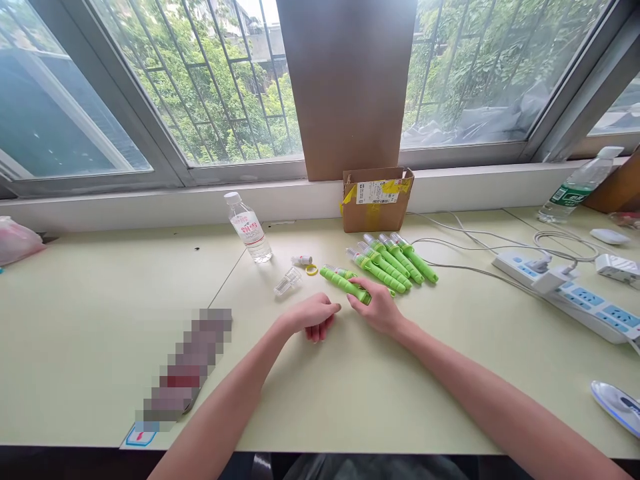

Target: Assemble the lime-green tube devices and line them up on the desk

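My right hand (375, 305) is closed round the lower end of a green ribbed tube (344, 283), which points up and to the left. Another green tube with a clear end (345, 273) lies just behind it, partly hidden. To the left, my left hand (316, 318) rests low over the table with its fingers curled under; whether they hold anything is hidden. Several green tubes with clear tips (395, 262) lie side by side beyond my right hand. A yellow ring (311, 270), a small clear cylinder (301, 261) and a clear plastic piece (287, 283) lie beyond my left hand.
A water bottle (250, 229) and a cardboard box (375, 212) stand near the window ledge. At right are a power strip (580, 297), cables, another bottle (575, 190) and a white device (617, 405). A blurred long object (193, 363) lies at front left.
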`<state>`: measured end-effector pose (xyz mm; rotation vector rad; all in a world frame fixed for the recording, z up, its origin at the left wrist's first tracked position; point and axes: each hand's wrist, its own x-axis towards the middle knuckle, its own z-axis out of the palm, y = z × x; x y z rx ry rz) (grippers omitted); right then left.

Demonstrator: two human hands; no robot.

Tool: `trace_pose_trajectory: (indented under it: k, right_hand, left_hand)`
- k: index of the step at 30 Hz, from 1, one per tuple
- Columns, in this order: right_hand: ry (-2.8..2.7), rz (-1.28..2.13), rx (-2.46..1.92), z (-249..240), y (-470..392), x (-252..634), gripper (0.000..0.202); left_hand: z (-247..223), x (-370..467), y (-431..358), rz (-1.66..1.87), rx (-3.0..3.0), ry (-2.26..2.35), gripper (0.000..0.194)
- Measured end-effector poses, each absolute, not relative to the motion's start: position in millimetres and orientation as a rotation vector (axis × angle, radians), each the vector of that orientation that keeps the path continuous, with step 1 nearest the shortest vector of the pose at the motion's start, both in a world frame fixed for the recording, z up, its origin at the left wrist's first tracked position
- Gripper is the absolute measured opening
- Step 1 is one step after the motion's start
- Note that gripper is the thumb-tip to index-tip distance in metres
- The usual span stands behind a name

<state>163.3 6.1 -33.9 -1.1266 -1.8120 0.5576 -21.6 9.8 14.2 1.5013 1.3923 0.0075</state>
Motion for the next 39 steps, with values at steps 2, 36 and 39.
trace_pose_trajectory:
  k: [2,36,39]
  right_hand:
    - [-1.813,0.551,-1.122,-34.0,6.2,163.2,0.033]
    - [-1.844,0.583,-1.223,-35.2,9.6,162.9,0.037]
    - [-1.841,0.582,-1.228,-35.9,10.1,163.0,0.037]
  left_hand:
    - [9.7,-18.0,10.9,0.118,1.542,1.444,0.035]
    - [-22.2,-14.8,34.3,0.322,2.400,2.082,0.033]
    - [-21.6,-14.4,33.5,0.385,2.394,2.162,0.034]
